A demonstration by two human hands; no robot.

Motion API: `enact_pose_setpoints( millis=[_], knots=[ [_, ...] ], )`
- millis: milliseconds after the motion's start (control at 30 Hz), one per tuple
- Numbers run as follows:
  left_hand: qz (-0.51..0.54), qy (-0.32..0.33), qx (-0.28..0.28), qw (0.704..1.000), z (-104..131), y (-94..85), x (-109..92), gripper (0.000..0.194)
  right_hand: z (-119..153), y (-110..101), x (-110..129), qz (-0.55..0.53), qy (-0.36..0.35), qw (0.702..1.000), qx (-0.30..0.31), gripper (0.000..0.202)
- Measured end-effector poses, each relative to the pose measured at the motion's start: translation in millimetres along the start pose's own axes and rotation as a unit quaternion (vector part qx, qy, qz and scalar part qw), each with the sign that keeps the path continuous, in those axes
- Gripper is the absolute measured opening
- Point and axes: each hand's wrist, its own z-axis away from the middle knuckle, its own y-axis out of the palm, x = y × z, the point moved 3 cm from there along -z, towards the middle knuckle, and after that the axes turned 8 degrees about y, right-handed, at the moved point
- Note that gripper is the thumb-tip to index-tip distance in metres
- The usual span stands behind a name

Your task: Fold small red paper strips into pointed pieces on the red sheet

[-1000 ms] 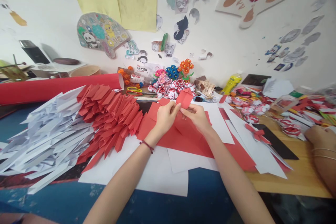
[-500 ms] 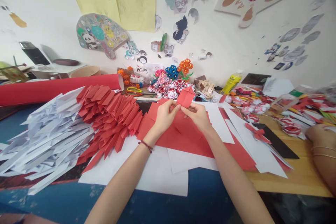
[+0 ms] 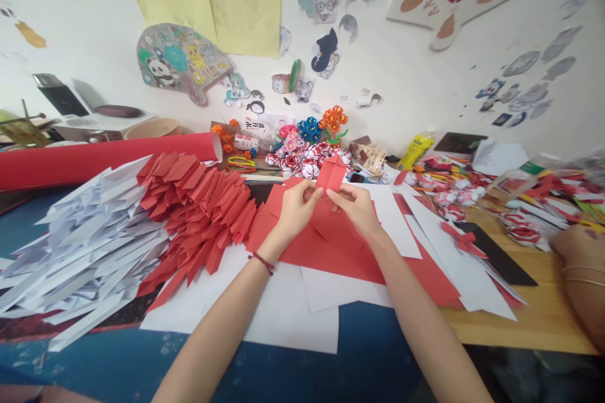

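My left hand and my right hand together pinch a small folded red paper piece, held upright above flat red sheets that lie on white sheets. A red string bracelet sits on my left wrist. To the left lies a fanned pile of folded red strips, and beyond it a larger pile of folded white strips.
A red paper roll lies at the back left. Paper flowers, a bottle and scissors crowd the back by the wall. Red-and-white paper pieces cover the wooden table at right, where another person's arm rests.
The red folded piece has turned slightly more upright between my fingers; my hands stayed almost where they were.
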Motion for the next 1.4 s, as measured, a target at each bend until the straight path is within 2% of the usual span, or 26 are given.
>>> enact_pose_setpoints(
  millis=[567, 800, 1133, 1267, 1400],
  knots=[
    [0.009, 0.010, 0.027, 1.000, 0.5, 0.5, -3.3, 0.025, -1.3, -1.4, -3.1, -0.028, 0.013, 1.000, 0.004, 0.029],
    [-0.001, 0.007, 0.002, 1.000, 0.0, -3.0, -6.7, 0.023, -0.9, -0.9, -2.3, -0.033, 0.024, 0.999, 0.005, 0.031],
    [-0.012, 0.018, 0.009, 1.000, -0.3, -3.3, -3.8, 0.027, 0.3, 0.3, -1.7, -0.041, 0.031, 0.999, 0.007, 0.029],
    [-0.023, 0.010, 0.032, 0.999, -0.5, -1.8, -2.3, 0.035, 1.0, -0.4, 0.8, -0.039, 0.022, 0.999, 0.001, 0.028],
    [-0.024, 0.024, 0.070, 0.997, 0.2, 0.6, -5.8, 0.029, 0.5, -1.7, -0.6, -0.053, 0.021, 0.998, -0.019, 0.027]
  ],
)
